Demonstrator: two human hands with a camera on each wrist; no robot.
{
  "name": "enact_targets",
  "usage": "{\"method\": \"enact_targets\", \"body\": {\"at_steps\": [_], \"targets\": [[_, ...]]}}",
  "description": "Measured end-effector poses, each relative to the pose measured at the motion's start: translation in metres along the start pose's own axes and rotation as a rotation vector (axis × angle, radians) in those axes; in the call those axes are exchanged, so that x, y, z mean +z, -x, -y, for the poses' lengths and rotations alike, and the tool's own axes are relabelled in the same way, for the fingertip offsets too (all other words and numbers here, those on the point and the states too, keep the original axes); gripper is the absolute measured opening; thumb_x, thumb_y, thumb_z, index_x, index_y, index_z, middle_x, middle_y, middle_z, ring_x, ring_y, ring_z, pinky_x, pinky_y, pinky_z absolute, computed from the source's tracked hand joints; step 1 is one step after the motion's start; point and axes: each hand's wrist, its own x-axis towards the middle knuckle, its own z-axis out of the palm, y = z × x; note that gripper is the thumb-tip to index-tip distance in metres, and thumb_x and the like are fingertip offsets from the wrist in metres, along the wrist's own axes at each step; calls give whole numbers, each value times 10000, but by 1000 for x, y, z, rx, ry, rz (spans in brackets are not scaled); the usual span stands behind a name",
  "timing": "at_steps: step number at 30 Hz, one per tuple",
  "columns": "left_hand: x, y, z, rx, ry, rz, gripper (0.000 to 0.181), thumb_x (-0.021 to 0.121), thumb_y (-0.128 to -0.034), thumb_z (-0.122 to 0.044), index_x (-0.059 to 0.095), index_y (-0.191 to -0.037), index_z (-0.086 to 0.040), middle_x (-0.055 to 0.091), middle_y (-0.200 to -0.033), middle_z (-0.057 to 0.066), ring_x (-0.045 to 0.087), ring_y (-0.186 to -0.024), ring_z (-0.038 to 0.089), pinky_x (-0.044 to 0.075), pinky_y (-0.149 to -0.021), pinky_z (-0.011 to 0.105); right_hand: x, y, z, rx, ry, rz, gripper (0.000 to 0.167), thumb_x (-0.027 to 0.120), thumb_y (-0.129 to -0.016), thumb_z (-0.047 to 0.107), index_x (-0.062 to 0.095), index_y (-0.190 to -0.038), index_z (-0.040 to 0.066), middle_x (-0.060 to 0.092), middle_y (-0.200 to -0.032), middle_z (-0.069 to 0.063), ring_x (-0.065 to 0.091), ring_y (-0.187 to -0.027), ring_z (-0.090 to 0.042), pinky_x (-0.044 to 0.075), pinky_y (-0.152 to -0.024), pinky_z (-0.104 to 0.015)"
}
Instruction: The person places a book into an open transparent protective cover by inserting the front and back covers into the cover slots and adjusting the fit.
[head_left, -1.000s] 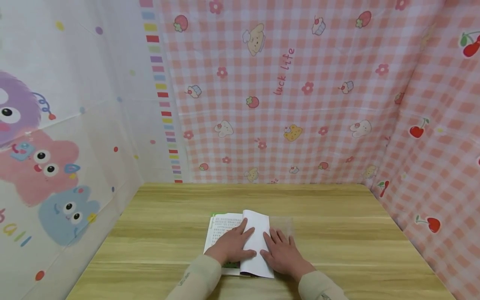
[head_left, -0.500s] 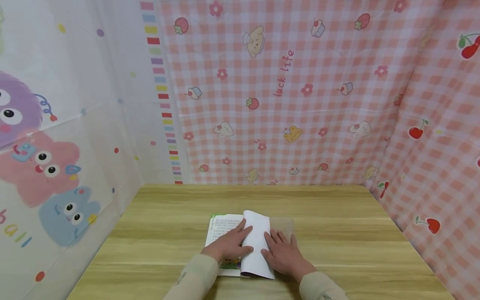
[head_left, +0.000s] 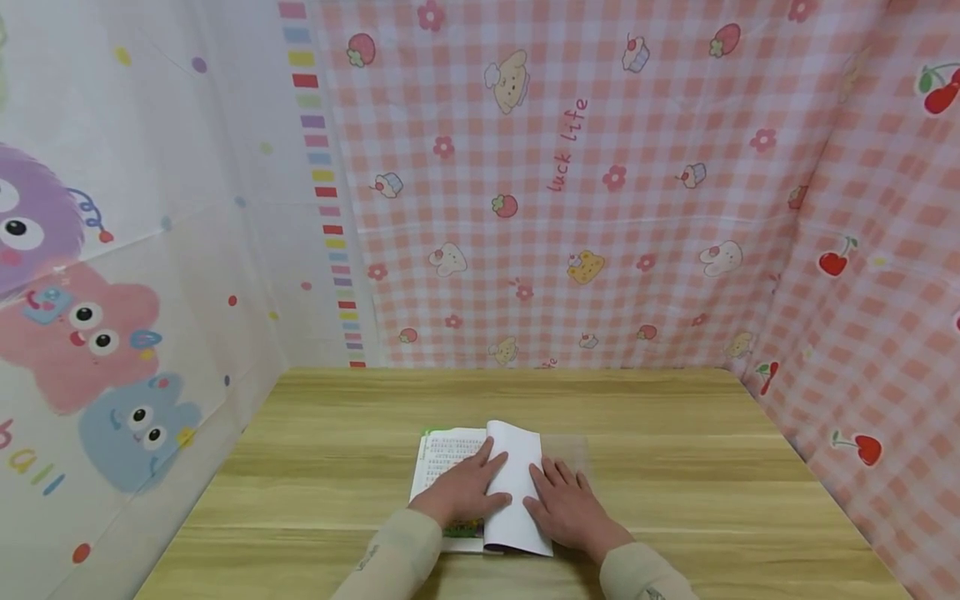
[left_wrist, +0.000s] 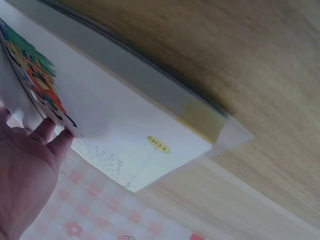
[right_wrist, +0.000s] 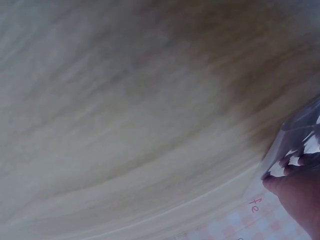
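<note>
- Book point(head_left: 450, 452) lies open on the wooden table point(head_left: 300, 467), toward 6 o'clock in the head view; we take 12 o'clock as away from the person.
- Over its 3 o'clock side we see a plain white sheet point(head_left: 516, 530), its near edge lifted in a slight curve.
- Our left hand point(head_left: 459, 490) lies flat with fingers spread, clamped on nothing; it spans the printed page, with its fingertips on the sheet's 9 o'clock part.
- Our right hand point(head_left: 570, 510) also has its fingers apart, reaching toward 11 o'clock, thumb and nearest fingers at the sheet's 3 o'clock edge.
- Clear plastic point(head_left: 567, 448) shows at 12 o'clock from that hand, and the right wrist view has the fingers against it; how firmly they press we cannot tell.
- Rows of characters on the page are too small for us to read; a coloured picture point(left_wrist: 37, 75) shows in the left wrist view.
- Near the page corner there, a yellow oval point(left_wrist: 158, 144) bears what looks like a page number, tilted and unsure.
- At 12 o'clock, the checked cloth point(head_left: 652, 108) reads "luck life".
- Marks on the sleeves point(head_left: 401, 546) are too small for us to make out.
</note>
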Motion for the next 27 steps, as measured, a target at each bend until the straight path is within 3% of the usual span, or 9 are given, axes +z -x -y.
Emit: {"method": "enact_targets", "body": {"at_steps": [3, 5, 10, 13, 24, 27], "targets": [[1, -1, 0, 2, -29, -3, 680, 527, -984, -492, 371, -1544, -139, 199, -1623, 171, 395, -1384, 377, 366, -1097, 477, -1, 1, 1, -4, -2, -3, 592, 461, -1032, 397, 423, -1488, 22, 349, -1546, -220, 277, -1426, -433, 216, -1093, -671], [1, -2, 2, 7, 7, -1, 681, 524, -988, -486, 359, -1549, -136, 184, -1627, 170, 379, -1394, 376, 357, -1101, 483, -2, 2, 3, -5, -9, -4, 588, 463, -1033, 397, 429, -1483, 19, 357, -1541, -222, 283, -1422, -435, 219, -1090, -674], [-1, -1, 12, -4, 239, 38, 694, 530, -1002, -433, 291, -1569, -112, 124, -1645, 141, 244, -1467, 336, 268, -1149, 501, -8, 5, 7, 3, -49, -2, 574, 454, -1039, 388, 439, -1475, 17, 364, -1535, -226, 288, -1421, -435, 212, -1095, -672], [-4, 2, 15, -6, 306, 59, 701, 563, -993, -402, 294, -1567, -103, 131, -1645, 133, 213, -1479, 325, 244, -1157, 511, -11, 6, 8, 12, -88, -12, 587, 457, -1036, 392, 433, -1474, 1, 356, -1534, -242, 293, -1419, -436, 207, -1097, -672], [-7, 3, 2, -16, 206, 44, 721, 594, -963, -448, 348, -1549, -107, 172, -1634, 151, 302, -1437, 372, 293, -1135, 506, -15, 6, 11, 22, -62, 23, 565, 475, -1032, 372, 450, -1466, 12, 352, -1539, -239, 285, -1420, -443, 202, -1098, -670], [-6, 3, 5, -9, 247, 44, 716, 567, -982, -436, 315, -1559, -95, 159, -1638, 145, 274, -1453, 356, 272, -1147, 504, -13, 6, 10, 11, -65, 10, 567, 460, -1035, 380, 453, -1464, 8, 358, -1534, -243, 293, -1414, -451, 207, -1094, -673]]}}
